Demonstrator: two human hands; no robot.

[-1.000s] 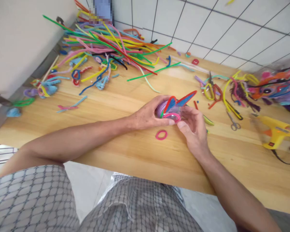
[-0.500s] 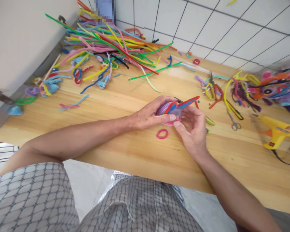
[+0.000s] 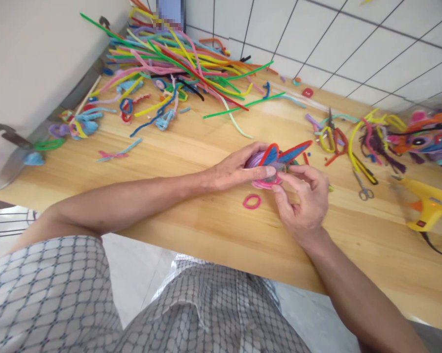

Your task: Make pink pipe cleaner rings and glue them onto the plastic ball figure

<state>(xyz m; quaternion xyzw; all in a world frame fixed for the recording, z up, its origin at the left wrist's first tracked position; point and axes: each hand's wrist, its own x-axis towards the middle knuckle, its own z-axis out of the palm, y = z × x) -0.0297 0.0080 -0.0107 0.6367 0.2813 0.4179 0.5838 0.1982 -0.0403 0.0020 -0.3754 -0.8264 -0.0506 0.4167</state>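
Observation:
My left hand [image 3: 239, 169] is wrapped around a purple pipe-cleaner figure [image 3: 255, 159], thumb laid across its front. Two blue pieces edged in red [image 3: 296, 152] stick up from the figure, and a pink band runs along its lower edge. The thumb and forefinger of my right hand [image 3: 305, 196] close on that pink edge at the figure's right side; my fingers partly hide the spot. Just below on the table lies a loose pink pipe-cleaner ring [image 3: 251, 201], touched by neither hand.
A heap of colourful pipe cleaners [image 3: 191, 59] covers the back left of the wooden table [image 3: 191, 230]. To the right lie red-handled scissors [image 3: 340, 139], small silver scissors [image 3: 364, 189] and a yellow glue gun [image 3: 429, 201]. A finished-looking colourful figure [image 3: 427, 135] sits at the far right.
My right hand has turned and its fingers have shifted along the figure's pink edge. The figure has tilted, so both red-edged blue pieces show more fully. The whole view has shifted slightly.

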